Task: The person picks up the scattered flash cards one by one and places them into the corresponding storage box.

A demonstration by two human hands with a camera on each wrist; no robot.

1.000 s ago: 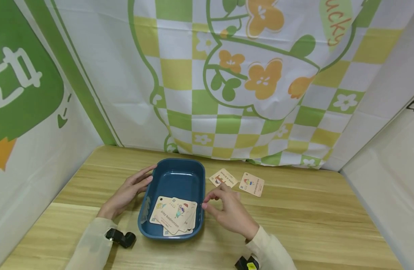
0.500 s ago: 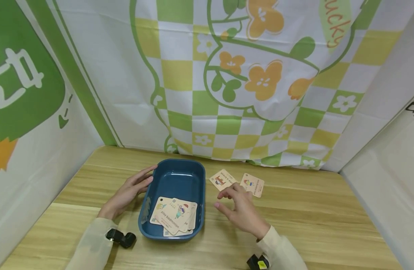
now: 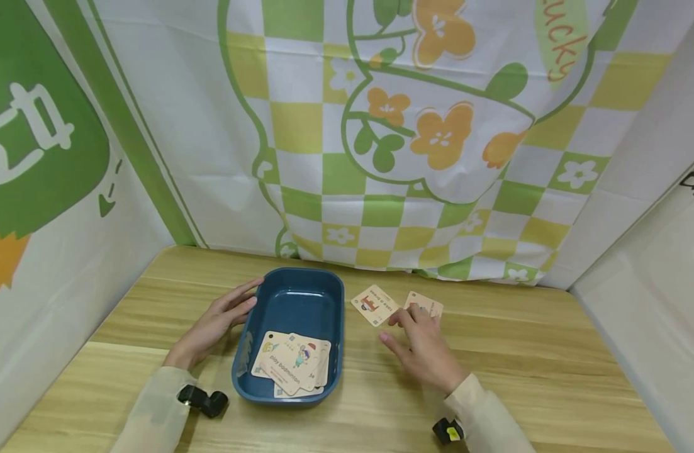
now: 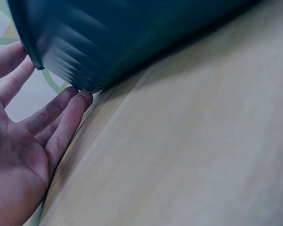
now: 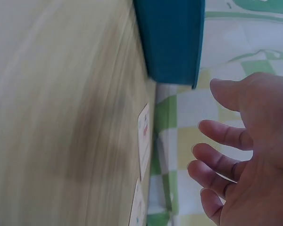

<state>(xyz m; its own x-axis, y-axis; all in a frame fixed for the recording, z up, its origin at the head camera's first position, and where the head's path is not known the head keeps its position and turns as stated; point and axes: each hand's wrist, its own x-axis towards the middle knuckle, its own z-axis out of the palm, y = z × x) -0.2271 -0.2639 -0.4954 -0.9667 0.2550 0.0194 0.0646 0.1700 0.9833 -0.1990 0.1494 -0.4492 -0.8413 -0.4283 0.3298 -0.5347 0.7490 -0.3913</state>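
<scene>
A blue rectangular tray [image 3: 301, 308] stands on the table, with several picture cards [image 3: 292, 362] overlapping in its near end; the top one reads "play badminton". My left hand [image 3: 213, 327] rests its fingertips against the tray's left side, as the left wrist view also shows. To the right of the tray lie two cards on the wood: a "take a break" card [image 3: 372, 304] and another picture card [image 3: 433, 304]. Above the second card hovers my right hand [image 3: 428, 349], its fingers loosely bent and holding nothing, partly covering that card.
The wooden table [image 3: 528, 365] reaches back to a wall hung with a checked, flowered cloth [image 3: 397, 207]. White printed cloth walls close off the left and right. A small black camera [image 3: 203, 400] sits on the left wrist, another black camera [image 3: 448, 431] on the right.
My right hand has moved from the tray's right rim rightward to the right-hand card, uncovering the "take a break" card. The left hand and the tray stay put.
</scene>
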